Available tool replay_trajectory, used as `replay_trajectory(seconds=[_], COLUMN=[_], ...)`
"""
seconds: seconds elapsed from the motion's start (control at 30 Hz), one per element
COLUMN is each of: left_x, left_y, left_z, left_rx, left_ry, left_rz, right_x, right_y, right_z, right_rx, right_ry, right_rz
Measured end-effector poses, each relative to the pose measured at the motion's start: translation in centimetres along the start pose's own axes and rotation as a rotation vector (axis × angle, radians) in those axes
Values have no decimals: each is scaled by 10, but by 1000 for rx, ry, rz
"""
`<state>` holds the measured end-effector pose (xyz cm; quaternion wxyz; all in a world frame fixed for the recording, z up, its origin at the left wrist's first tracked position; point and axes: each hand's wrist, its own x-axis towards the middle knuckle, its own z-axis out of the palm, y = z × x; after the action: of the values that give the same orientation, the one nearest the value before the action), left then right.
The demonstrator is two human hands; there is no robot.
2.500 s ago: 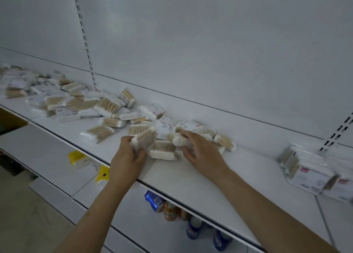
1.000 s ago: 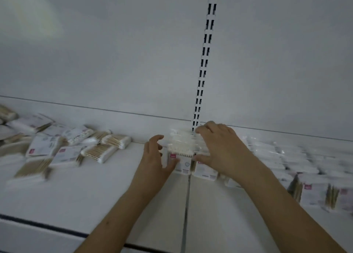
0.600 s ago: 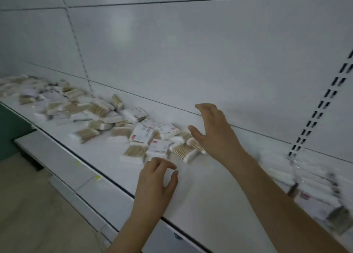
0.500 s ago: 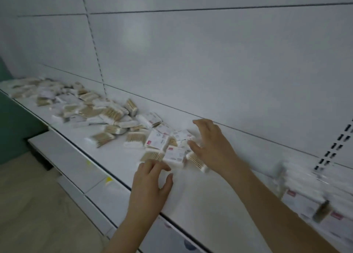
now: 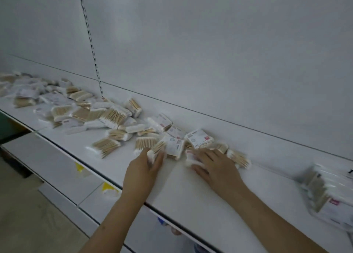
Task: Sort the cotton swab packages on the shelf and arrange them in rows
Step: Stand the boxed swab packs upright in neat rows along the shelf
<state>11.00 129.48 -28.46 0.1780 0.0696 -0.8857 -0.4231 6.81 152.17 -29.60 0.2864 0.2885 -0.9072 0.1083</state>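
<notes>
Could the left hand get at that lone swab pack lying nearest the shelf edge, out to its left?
Probably yes. The lone pack lies apart from the pile with bare shelf around it, and nothing lies between. But the left hand already grips another pack, so it would need to free itself first.

Loose cotton swab packages [image 5: 107,117] strewn flat along the white shelf [image 5: 191,185]
</notes>
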Motion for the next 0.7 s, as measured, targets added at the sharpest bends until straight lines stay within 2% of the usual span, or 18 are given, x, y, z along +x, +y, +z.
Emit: replay_trajectory(seconds=[0.1,0.2,0.3,0.43,0.57,0.7], left_x=[-5,-4,-1,-2,-3,-6], left_y=[-3,-8,-7,-5,-6,-5], left_z=[1,8,8,7,5,0], left_rx=[22,96,82,50,-28,-132], left_ry=[-19,-31,-61,-68,15,36], left_rz=[36,110,64,10,39,48], right_x=[0,-2,-4,-4,-3,-6], right_y=[-7,-11,-11,-7,-6,-12], right_z=[-8,-15,-16,-13,-15,-21], right_rx=[-61,-28,37,59,83,120], right_ry=[160,195,110,-132,-313,-318], right_rz=[31,68,143,35,-15,-21])
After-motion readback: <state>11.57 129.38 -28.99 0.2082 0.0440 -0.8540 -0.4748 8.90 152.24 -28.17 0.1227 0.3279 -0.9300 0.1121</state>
